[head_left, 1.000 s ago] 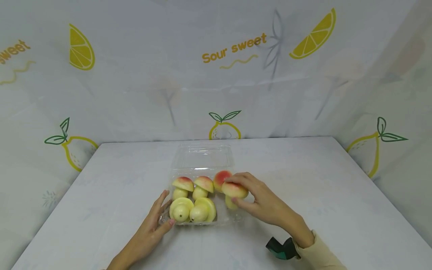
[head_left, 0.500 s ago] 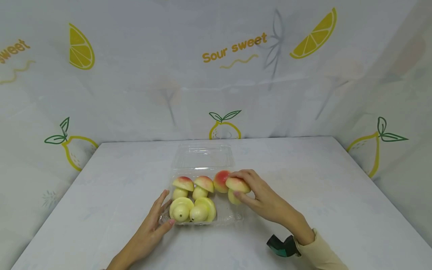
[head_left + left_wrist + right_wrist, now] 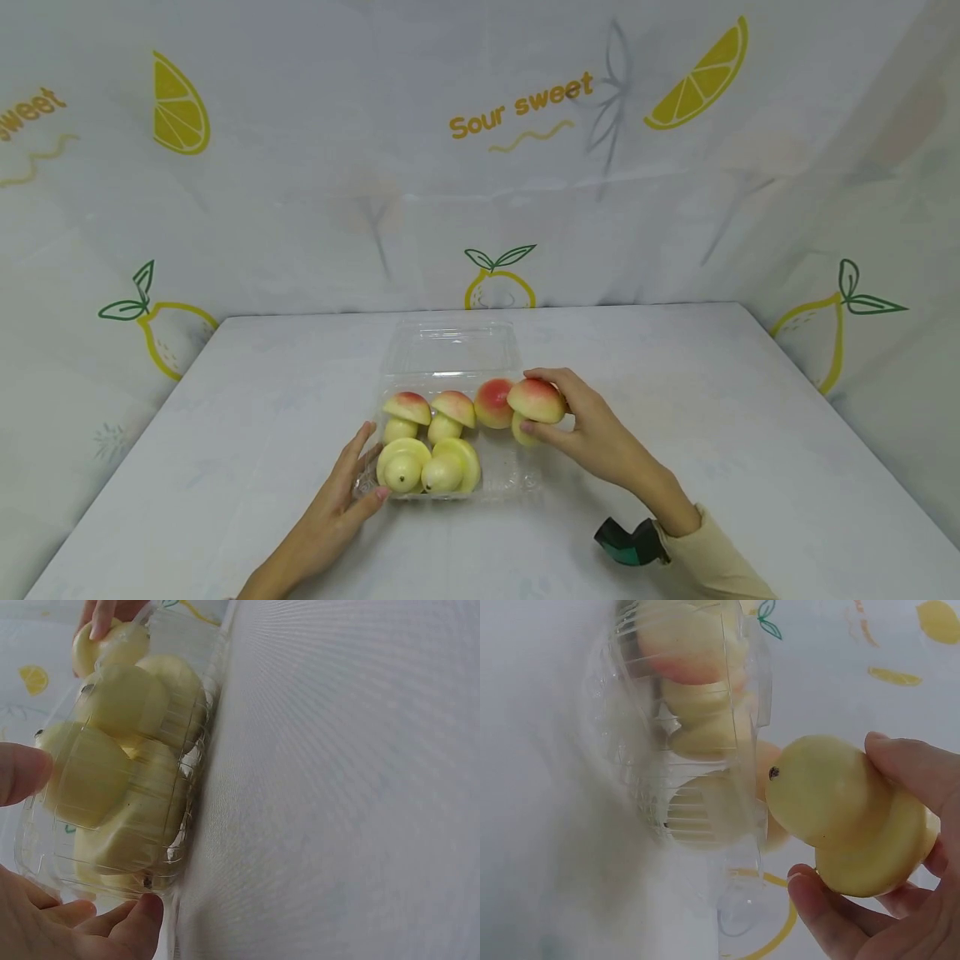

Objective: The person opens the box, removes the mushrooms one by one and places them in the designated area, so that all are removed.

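A clear plastic box (image 3: 498,487), lid (image 3: 452,348) folded back, holds several yellow mushroom-shaped pieces with peach-red caps. Two mushrooms (image 3: 407,407) lie in the back row with caps away from me, beside a redder one (image 3: 493,403). Two more (image 3: 402,473) lie at the front with stems toward me. My left hand (image 3: 333,500) holds the box's front left corner, thumb at the front and fingers along the side. My right hand (image 3: 596,429) grips another mushroom (image 3: 855,817) by its cap, above the box's right side; the stem faces my right wrist camera.
A black and green wrist strap end (image 3: 630,543) sticks out by my right sleeve (image 3: 708,550). White table (image 3: 712,400) surrounds the box, and a lemon-printed cloth (image 3: 337,167) hangs behind the table's back edge.
My right hand has lifted the mushroom up and slightly right, away from the box's front right part. The left hand and the box have stayed in place.
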`<state>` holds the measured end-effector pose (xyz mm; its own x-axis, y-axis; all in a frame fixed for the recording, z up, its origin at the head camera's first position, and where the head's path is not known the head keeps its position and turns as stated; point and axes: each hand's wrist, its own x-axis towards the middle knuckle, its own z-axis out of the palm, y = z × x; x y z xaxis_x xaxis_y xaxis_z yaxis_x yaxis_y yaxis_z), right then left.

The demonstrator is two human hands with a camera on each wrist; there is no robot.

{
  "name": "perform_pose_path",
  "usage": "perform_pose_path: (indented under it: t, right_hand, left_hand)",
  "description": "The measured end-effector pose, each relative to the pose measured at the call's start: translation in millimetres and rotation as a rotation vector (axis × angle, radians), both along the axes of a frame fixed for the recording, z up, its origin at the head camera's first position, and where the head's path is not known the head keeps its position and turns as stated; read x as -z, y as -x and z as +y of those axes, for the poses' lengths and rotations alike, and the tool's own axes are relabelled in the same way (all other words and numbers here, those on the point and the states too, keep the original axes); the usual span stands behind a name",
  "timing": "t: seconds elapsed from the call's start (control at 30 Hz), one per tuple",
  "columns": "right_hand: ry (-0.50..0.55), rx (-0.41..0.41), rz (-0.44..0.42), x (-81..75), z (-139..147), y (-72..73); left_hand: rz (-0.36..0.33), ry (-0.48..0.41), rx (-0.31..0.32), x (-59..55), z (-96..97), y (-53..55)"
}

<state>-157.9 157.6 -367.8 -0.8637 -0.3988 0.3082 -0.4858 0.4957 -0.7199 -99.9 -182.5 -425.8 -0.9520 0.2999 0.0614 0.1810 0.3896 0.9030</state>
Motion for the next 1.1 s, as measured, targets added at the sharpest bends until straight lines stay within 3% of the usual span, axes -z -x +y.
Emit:
perform_pose_path:
  t: [0.27, 0.73, 1.1]
  right_hand:
    - [0.02, 0.054, -0.019, -1.5, 8, 3.9]
    - [0.141, 0.071, -0.1, -0.2, 22, 13.0]
    - [0.152, 0.117, -0.11, -0.2, 33, 17.5]
  left_hand:
    - [-0.01, -0.002, -0.005, -0.1, 0.3, 0.2]
    - [0.001, 0.0, -0.002, 1.2, -1.0, 0.0]
    - [-0.005, 0.015, -0.008, 2.7, -0.9, 0.1]
